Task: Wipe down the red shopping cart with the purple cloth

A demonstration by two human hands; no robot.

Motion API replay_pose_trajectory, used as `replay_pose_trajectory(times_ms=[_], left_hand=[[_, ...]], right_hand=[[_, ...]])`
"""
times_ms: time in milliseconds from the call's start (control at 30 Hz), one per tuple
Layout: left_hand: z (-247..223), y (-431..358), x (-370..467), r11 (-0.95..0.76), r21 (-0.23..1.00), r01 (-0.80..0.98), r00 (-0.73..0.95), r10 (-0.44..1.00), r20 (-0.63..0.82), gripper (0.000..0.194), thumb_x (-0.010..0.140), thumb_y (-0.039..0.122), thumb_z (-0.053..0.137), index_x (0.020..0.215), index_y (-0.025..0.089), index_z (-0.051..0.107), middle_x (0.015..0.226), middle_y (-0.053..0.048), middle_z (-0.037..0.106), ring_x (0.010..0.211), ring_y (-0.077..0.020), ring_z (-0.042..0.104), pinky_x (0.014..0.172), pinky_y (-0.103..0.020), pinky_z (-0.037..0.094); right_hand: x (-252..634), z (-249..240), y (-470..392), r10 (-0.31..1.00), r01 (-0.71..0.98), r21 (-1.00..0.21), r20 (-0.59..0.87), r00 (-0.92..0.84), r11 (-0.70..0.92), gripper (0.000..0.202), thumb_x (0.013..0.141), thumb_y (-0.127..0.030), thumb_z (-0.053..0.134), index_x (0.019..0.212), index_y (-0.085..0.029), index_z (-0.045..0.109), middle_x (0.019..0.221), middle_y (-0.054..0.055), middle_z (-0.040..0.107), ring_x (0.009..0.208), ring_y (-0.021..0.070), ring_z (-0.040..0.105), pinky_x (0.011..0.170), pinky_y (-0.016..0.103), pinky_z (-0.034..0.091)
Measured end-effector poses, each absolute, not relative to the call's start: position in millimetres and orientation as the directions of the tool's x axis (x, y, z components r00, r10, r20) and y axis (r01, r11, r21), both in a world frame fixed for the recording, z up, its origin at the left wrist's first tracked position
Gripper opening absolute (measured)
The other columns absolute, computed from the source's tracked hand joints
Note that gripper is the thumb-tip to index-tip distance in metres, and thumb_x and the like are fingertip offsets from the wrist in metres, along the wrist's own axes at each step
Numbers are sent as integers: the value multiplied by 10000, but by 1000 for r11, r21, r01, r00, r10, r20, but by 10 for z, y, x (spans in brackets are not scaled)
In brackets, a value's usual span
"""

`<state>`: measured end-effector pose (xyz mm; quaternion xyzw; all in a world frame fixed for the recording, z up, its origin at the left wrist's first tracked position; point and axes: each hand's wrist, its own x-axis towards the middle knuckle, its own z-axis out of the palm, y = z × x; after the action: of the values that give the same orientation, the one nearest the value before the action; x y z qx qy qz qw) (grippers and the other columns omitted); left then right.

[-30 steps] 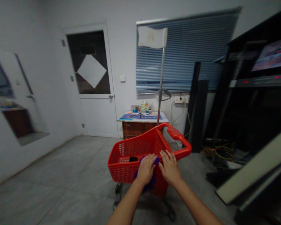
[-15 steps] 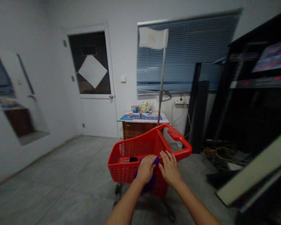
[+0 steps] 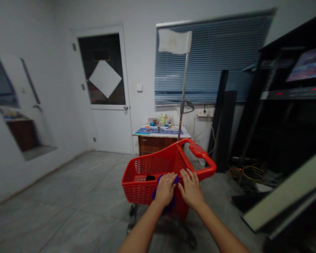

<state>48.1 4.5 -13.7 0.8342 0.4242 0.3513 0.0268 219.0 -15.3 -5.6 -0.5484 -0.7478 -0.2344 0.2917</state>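
From my remote view, the red cart (image 3: 139,194) has a dark object (image 3: 150,178) inside. My left hand (image 3: 165,188) covers a purple cloth (image 3: 176,179) at the near rim; I can't tell whether its grip is closed. My right hand (image 3: 191,189) touches the cart, open.

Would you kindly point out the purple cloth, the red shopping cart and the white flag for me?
Purple cloth (image 3: 176,180): head view, the corner showing beside the left hand (image 3: 164,189).
Red shopping cart (image 3: 138,193): head view, the basket's near side wall.
White flag (image 3: 173,41): head view, the middle of its sheet.
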Motion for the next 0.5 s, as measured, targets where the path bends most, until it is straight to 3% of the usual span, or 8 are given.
replay_pose_trajectory(times_ms=[333, 500], left_hand=[[-251, 33, 100, -592, 342, 730, 357, 757, 548, 534, 883, 70, 474, 1381, 265, 461, 1389, -35, 544, 1277, -190, 480, 1130, -448, 318], [-294, 36, 60, -562, 346, 751, 319, 768, 555, 495, 883, 88, 480, 1351, 250, 494, 1356, -42, 572, 1258, -202, 500, 1124, -458, 329]], right_hand=[[2332, 4, -167, 671, 943, 96, 680, -295, 318, 555, 943, -333, 363, 1463, -140, 348, 1495, 64, 409, 1415, 215, 263, 1151, 424, 222], [2526, 8, -141, 636, 967, 77, 740, -218, 241, 555, 941, -300, 358, 1464, -114, 339, 1487, 97, 417, 1425, 235, 245, 1150, 446, 222]])
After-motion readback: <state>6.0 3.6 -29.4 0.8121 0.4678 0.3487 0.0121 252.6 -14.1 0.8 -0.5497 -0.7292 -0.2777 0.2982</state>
